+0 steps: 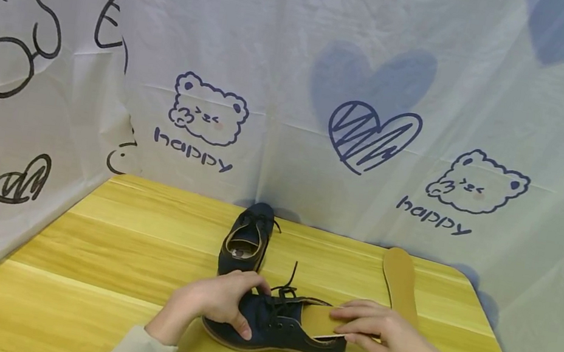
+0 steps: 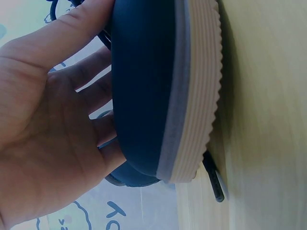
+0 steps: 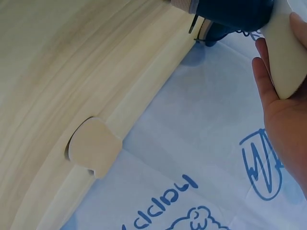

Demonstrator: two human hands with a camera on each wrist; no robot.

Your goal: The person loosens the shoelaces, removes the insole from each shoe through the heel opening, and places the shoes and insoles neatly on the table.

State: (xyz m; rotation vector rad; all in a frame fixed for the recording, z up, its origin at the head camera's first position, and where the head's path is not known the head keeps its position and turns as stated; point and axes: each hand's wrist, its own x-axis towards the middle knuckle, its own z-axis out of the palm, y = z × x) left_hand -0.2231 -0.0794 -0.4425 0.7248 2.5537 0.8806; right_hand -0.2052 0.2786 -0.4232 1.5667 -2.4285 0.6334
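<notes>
A dark navy lace-up shoe (image 1: 284, 337) with a tan sole lies sideways on the table, toe to the left. My left hand (image 1: 218, 298) grips its toe end, thumb on the near side and fingers over the far side. In the left wrist view the shoe's ribbed sole edge (image 2: 196, 96) shows beside my palm. My right hand (image 1: 389, 341) pinches a tan insole (image 1: 317, 320) at the heel opening. The insole's front part is inside the shoe, hidden; its rear end (image 3: 285, 62) lies against my palm in the right wrist view.
A matching shoe (image 1: 257, 221) stands behind, toe toward the back. Another tan insole (image 1: 401, 278) lies at the back right of the yellow wood-grain table (image 1: 137, 251). Printed white cloth (image 1: 286, 78) hangs along the back and sides. Black laces (image 1: 290, 282) stick up from the held shoe.
</notes>
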